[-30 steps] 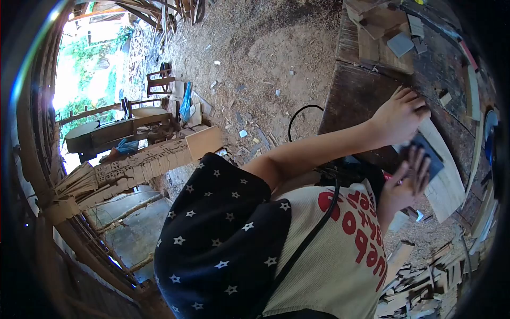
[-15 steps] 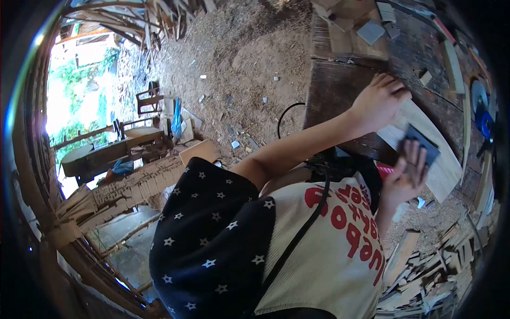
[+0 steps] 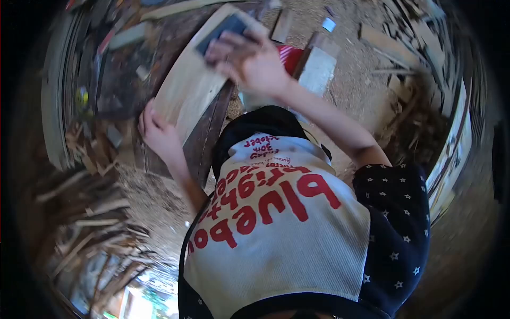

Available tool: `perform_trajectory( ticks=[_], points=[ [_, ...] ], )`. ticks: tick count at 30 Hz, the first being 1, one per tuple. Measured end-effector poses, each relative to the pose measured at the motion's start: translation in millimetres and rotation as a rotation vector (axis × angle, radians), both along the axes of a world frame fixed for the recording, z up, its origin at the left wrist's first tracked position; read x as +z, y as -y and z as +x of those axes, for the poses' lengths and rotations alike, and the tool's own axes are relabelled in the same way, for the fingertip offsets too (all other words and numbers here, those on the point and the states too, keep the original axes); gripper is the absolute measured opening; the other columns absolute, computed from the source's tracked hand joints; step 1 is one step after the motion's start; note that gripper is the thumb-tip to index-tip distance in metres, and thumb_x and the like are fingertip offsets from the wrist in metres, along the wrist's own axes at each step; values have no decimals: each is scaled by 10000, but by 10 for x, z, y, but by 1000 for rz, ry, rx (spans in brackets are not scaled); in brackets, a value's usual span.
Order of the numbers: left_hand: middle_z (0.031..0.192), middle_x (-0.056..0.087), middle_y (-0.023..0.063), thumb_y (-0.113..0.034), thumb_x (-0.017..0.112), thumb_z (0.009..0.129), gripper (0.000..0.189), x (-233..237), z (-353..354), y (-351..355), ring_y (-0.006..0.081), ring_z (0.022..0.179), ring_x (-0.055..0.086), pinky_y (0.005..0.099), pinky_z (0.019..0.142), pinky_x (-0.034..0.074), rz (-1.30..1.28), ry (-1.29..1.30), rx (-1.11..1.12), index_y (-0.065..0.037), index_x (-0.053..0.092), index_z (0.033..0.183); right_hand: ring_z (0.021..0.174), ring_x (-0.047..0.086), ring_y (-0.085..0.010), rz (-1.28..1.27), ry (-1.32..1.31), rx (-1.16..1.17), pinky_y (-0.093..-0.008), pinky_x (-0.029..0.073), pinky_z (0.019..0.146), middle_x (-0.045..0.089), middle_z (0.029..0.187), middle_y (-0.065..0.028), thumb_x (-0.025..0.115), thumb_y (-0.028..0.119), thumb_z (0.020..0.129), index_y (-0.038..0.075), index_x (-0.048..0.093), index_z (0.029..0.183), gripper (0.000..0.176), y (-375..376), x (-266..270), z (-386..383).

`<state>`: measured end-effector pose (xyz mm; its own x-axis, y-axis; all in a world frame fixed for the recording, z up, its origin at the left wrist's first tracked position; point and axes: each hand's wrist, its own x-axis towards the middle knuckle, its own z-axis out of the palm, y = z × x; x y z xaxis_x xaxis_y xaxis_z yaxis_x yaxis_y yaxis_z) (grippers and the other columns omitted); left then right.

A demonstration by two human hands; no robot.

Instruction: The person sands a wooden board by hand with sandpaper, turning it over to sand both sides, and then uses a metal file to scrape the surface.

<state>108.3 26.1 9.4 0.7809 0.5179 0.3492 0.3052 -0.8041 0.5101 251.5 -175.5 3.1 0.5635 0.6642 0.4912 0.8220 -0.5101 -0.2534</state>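
A pale, flat wooden board lies slantwise on the dark workbench, its far end narrowing to a rounded tip. My left hand grips the near end, fingers curled over its edge. Toward the far end, my right hand presses a dark grey sheet of sandpaper against the board's face. The fingers of that hand are blurred by motion and cover part of the sheet.
Wood strips and a small block lie on the bench at left. A blurred yellow-green object sits farther left. Scrap wood covers the ground at right, with more offcuts at lower left.
My head has turned, so the whole view has swung round. My right hand and the sandpaper are now nearer the board's far end. My left hand stays on the near end.
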Motion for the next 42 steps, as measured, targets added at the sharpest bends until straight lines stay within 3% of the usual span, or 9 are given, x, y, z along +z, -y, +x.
perform_trajectory(
  ticks=[3,5,10,16,21,25,31,35,42],
  points=[
    [1013,622,186,-17,448,880,259,68,-29,70,374,948,567,452,840,424,-22,-31,62,-39,639,1054,1166,548,-160,95,52,-196,-381,378,989,661,1112,16,542,316,893,205,659,1111,271,157,-69,193],
    [1018,616,198,-34,435,896,257,-97,-24,-52,382,950,566,458,836,425,11,-60,83,-32,632,1062,1186,537,-148,41,-249,-98,-387,377,987,655,1135,26,561,311,870,199,664,1099,275,-192,-113,-217],
    [1037,615,204,-70,422,923,254,-8,-5,16,392,962,570,461,822,436,-11,-118,65,-24,626,1067,1192,533,-141,154,-19,261,-405,393,1013,652,1127,54,557,338,858,219,674,1028,238,-367,-182,-675],
    [1072,613,202,-110,395,962,273,-41,-29,-33,367,995,581,444,837,447,63,-148,73,-9,612,1093,1143,551,-200,170,-51,-196,-434,403,994,630,1153,-2,547,376,857,173,669,1040,299,-201,-123,-15],
    [1204,576,166,-252,355,1004,394,226,88,251,323,1069,575,407,909,447,-110,132,-122,29,517,1229,1195,528,-220,320,-185,260,-434,311,1063,641,1164,-47,577,403,821,101,686,1047,393,-542,-225,-832],
    [1442,367,188,-490,174,990,647,96,228,438,327,1343,339,452,1082,265,-517,-162,-393,-31,360,1406,1133,549,-274,281,-369,486,-414,352,1036,649,1104,-91,663,352,765,35,680,1007,399,-267,-47,-490],
    [1538,156,162,-449,245,980,643,96,-188,384,346,1422,123,496,1133,106,218,-486,-372,-60,153,1484,1038,581,-218,502,-354,371,-379,424,939,666,1032,-45,670,235,780,86,703,840,164,332,-46,-430],
    [1538,128,190,-393,319,968,654,60,-692,8,356,1422,116,511,1130,102,128,-533,-198,-47,117,1486,985,586,-212,454,-322,134,-379,423,885,679,953,-19,624,217,825,95,701,814,146,573,-169,-373],
    [1522,174,199,-354,342,977,624,64,859,555,314,1421,151,466,1139,106,373,-386,-600,12,181,1457,1011,570,-248,475,-475,-90,-385,393,915,660,991,-45,592,210,844,102,679,956,178,557,-272,-348]
  ],
)
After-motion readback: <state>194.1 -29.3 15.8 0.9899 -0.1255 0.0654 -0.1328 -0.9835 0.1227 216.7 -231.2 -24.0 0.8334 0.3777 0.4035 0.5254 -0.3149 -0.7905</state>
